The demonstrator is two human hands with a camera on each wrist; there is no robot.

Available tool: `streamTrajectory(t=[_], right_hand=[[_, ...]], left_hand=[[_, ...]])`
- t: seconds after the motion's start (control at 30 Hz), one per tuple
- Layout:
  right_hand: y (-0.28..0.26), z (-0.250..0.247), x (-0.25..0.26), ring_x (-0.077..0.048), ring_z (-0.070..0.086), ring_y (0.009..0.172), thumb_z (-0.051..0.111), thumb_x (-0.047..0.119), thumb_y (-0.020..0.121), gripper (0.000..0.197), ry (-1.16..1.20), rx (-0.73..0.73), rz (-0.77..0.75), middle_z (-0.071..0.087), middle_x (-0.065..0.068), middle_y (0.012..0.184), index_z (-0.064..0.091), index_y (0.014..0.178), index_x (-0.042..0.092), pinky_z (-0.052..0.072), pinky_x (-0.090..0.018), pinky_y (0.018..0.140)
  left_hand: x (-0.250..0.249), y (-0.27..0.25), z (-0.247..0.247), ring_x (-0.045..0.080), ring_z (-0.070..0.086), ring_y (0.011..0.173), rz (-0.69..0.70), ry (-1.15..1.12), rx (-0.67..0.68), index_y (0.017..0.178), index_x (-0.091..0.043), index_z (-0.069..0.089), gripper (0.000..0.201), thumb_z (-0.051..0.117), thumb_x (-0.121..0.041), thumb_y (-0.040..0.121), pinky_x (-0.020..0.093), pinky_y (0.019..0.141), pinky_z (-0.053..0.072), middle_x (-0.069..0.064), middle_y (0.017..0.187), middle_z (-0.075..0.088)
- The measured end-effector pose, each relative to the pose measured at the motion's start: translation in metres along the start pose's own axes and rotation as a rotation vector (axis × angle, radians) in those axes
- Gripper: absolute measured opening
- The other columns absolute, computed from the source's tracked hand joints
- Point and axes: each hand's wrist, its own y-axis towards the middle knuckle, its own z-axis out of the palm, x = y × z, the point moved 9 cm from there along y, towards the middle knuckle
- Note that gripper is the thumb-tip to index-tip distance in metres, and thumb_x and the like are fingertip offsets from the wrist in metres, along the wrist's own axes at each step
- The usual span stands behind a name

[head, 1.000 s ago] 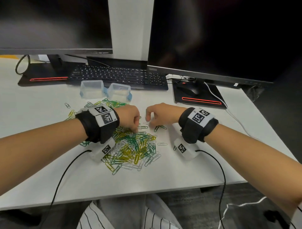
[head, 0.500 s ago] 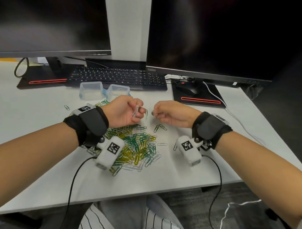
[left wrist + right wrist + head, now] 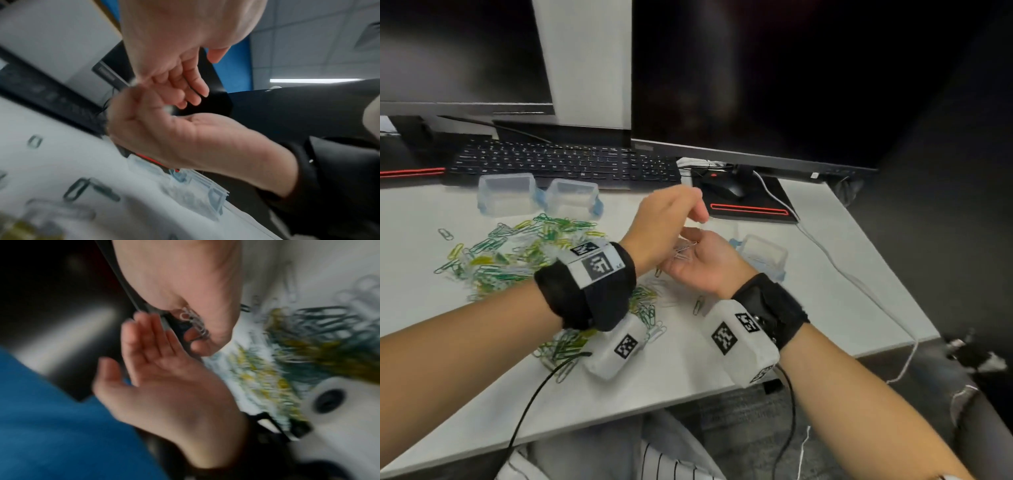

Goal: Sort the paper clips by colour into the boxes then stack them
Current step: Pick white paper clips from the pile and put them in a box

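Observation:
My left hand point(image 3: 671, 222) hovers over my right hand point(image 3: 705, 267), fingers curled round a small bunch of white paper clips point(image 3: 685, 249). The clips point(image 3: 193, 321) hang under the left hand point(image 3: 174, 280) in the right wrist view. The right hand point(image 3: 156, 366) lies palm up just below, fingers straight, holding nothing itself. A mixed pile of green, yellow and white paper clips point(image 3: 517, 250) covers the desk to the left. One clear box with blue latches point(image 3: 774, 250) stands right of my hands, with whitish clips inside. Two more clear boxes point(image 3: 506, 195) point(image 3: 573, 202) stand before the keyboard.
A black keyboard point(image 3: 565, 162) and two dark monitors stand at the back. A mouse point(image 3: 722, 186) sits on a black stand with a red stripe. A white cable point(image 3: 842, 270) runs along the desk's right side. Stray clips point(image 3: 698, 305) lie near my right wrist.
Both hands lifted from the pile and moved right. The right hand turned palm up and opened; the left hand came over it with the white clips.

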Motion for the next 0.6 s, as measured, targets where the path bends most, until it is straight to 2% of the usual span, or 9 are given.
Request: streamTrajectory(t=[0.03,0.07,0.13,0.2,0.27,0.37,0.47,0.53,0.6], right_hand=[[-0.006,-0.008,0.015,-0.018,0.054,0.081,0.036,0.013,0.097,0.014,0.007,-0.061,-0.035,0.048,-0.01,0.087,0.046,0.105,0.008,0.042,-0.019,0.083],[-0.015,-0.015,0.037,-0.021,0.056,0.072,0.036,0.017,0.099,0.015,0.018,-0.1,-0.099,0.05,-0.01,0.085,0.047,0.105,0.008,0.047,-0.021,0.074],[-0.041,-0.028,0.089,-0.02,0.053,0.063,0.037,0.018,0.1,0.021,0.03,-0.162,-0.315,0.052,-0.009,0.076,0.051,0.091,0.006,0.046,-0.024,0.06],[-0.071,-0.043,0.134,-0.016,0.049,0.063,0.038,0.021,0.1,0.027,-0.131,-0.282,-0.555,0.052,-0.006,0.073,0.053,0.08,0.01,0.043,-0.025,0.062],[-0.089,-0.055,0.155,-0.015,0.05,0.062,0.04,0.026,0.098,0.029,-0.367,-0.402,-0.682,0.054,-0.003,0.072,0.054,0.076,0.013,0.041,-0.025,0.065],[-0.089,-0.067,0.158,-0.017,0.056,0.068,0.042,0.028,0.097,0.03,-0.574,-0.455,-0.718,0.06,-0.004,0.075,0.06,0.084,0.008,0.044,-0.026,0.07],[-0.093,-0.066,0.157,-0.019,0.061,0.081,0.043,0.026,0.097,0.028,-0.716,-0.458,-0.751,0.065,-0.007,0.086,0.062,0.092,0.006,0.047,-0.028,0.083],[-0.101,-0.055,0.157,-0.019,0.061,0.083,0.046,0.021,0.095,0.023,-0.797,-0.477,-0.787,0.066,-0.005,0.084,0.064,0.087,0.01,0.046,-0.032,0.089],[-0.101,-0.037,0.146,-0.018,0.058,0.076,0.05,0.015,0.092,0.017,-0.946,-0.475,-0.747,0.062,-0.003,0.076,0.064,0.085,0.009,0.049,-0.031,0.08]], left_hand=[[-0.009,0.001,0.0,0.004,0.057,0.073,0.073,0.015,-0.002,0.074,0.0,0.064,0.029,0.043,-0.017,0.085,0.009,0.065,0.042,0.01,0.081,0.065],[-0.014,0.004,-0.001,0.004,0.057,0.074,0.094,0.011,0.008,0.076,0.002,0.065,0.028,0.044,-0.014,0.087,0.009,0.068,0.042,0.011,0.082,0.065],[-0.009,0.011,-0.004,0.005,0.059,0.077,0.02,0.026,0.024,0.078,0.0,0.067,0.026,0.046,-0.011,0.089,0.013,0.071,0.043,0.009,0.086,0.067],[0.006,0.016,-0.007,0.011,0.062,0.084,-0.093,0.068,0.029,0.082,-0.003,0.069,0.024,0.048,-0.013,0.089,0.019,0.07,0.043,0.008,0.09,0.069],[0.021,0.017,-0.006,0.016,0.062,0.089,-0.189,0.119,0.058,0.088,0.0,0.069,0.022,0.052,-0.013,0.088,0.02,0.07,0.044,0.01,0.096,0.069],[0.043,0.011,0.002,0.02,0.063,0.097,-0.327,0.084,0.115,0.098,-0.002,0.069,0.021,0.055,-0.015,0.089,0.026,0.079,0.045,0.011,0.103,0.07],[0.054,0.004,0.002,0.022,0.062,0.101,-0.41,0.092,0.155,0.103,-0.005,0.069,0.021,0.057,-0.017,0.09,0.031,0.086,0.047,0.009,0.105,0.069],[0.057,0.0,-0.001,0.021,0.06,0.094,-0.391,0.225,0.241,0.099,-0.009,0.071,0.017,0.058,-0.016,0.09,0.03,0.081,0.048,0.006,0.102,0.068],[0.061,-0.009,0.004,0.023,0.06,0.091,-0.37,0.456,0.424,0.093,-0.013,0.072,0.012,0.063,-0.018,0.087,0.031,0.076,0.048,0.004,0.098,0.069]])
